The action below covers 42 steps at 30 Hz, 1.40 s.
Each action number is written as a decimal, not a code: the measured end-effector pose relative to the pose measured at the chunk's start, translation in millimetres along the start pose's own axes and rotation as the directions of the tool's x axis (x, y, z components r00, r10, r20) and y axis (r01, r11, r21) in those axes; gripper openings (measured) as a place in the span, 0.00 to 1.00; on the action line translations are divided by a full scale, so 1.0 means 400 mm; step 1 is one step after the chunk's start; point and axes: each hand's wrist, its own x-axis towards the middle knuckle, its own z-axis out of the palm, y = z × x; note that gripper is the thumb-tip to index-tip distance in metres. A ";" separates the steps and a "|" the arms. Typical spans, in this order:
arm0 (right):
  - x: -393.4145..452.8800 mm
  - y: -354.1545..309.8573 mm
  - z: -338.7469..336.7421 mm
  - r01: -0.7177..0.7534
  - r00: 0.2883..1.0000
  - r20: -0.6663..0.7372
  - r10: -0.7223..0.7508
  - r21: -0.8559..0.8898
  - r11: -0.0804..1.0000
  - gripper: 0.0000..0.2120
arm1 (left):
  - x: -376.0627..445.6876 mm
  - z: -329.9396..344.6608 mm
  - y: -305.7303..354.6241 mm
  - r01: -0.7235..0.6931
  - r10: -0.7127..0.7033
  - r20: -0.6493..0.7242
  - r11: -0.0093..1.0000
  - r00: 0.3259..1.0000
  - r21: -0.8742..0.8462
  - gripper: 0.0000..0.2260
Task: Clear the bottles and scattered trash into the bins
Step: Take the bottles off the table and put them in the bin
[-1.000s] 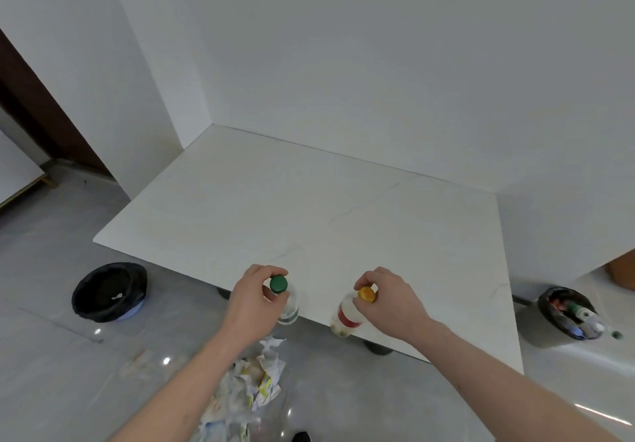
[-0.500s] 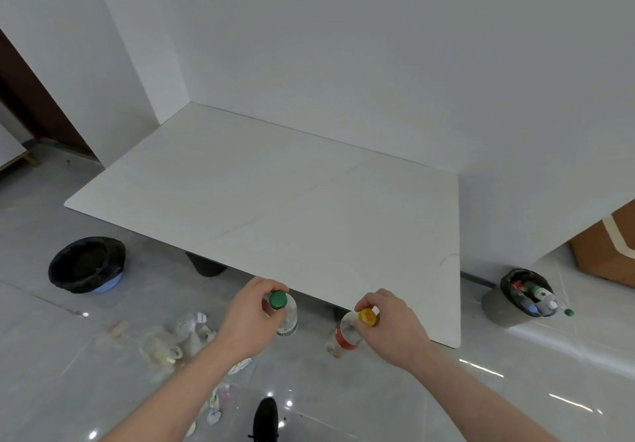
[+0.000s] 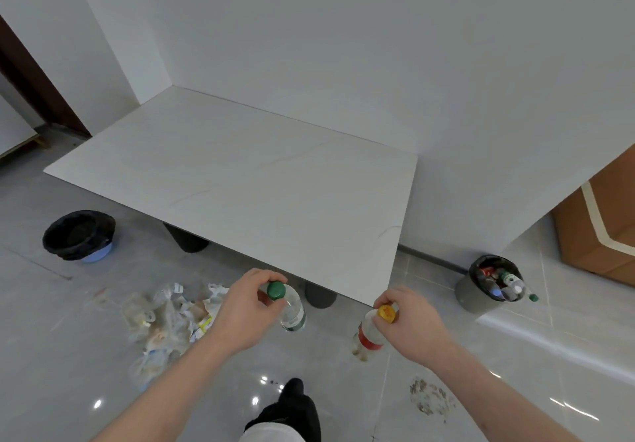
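My left hand grips a clear bottle with a green cap by its neck, held in the air in front of the table's near edge. My right hand grips a clear bottle with a yellow cap and red label the same way. A heap of crumpled paper and plastic trash lies on the floor to the left, below my left hand. A black-lined bin sits on the floor at far left. A grey bin holding several bottles stands at the right, by the wall.
The white table stands against the wall with two dark round legs under its near edge. A brown cardboard box sits at far right. Crumbs dirty the glossy floor. My foot shows at the bottom.
Both hands have carried the bottles off the table's near edge and back over the floor. The view has pulled back, bringing the trash heap, both bins and the box into sight.
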 end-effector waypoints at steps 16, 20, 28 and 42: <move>0.093 0.461 -0.272 -0.258 0.965 -0.028 0.260 0.062 0.964 0.08 | 0.349 0.493 0.397 -0.172 0.136 0.314 0.981 0.940 0.091 0.12; 0.128 0.596 -0.342 -0.263 0.962 -0.060 0.267 0.075 0.962 0.07 | 0.402 0.623 0.511 -0.179 0.142 0.320 0.980 0.937 0.091 0.13; 0.149 0.922 -0.465 -0.214 0.975 0.056 0.214 -0.014 0.977 0.08 | 0.365 0.880 0.615 -0.057 0.029 0.216 0.991 0.976 0.124 0.13; 0.359 1.216 -0.667 -0.007 0.973 0.226 0.042 -0.157 0.988 0.09 | 0.333 1.142 0.757 0.209 -0.212 0.009 0.971 0.977 0.111 0.11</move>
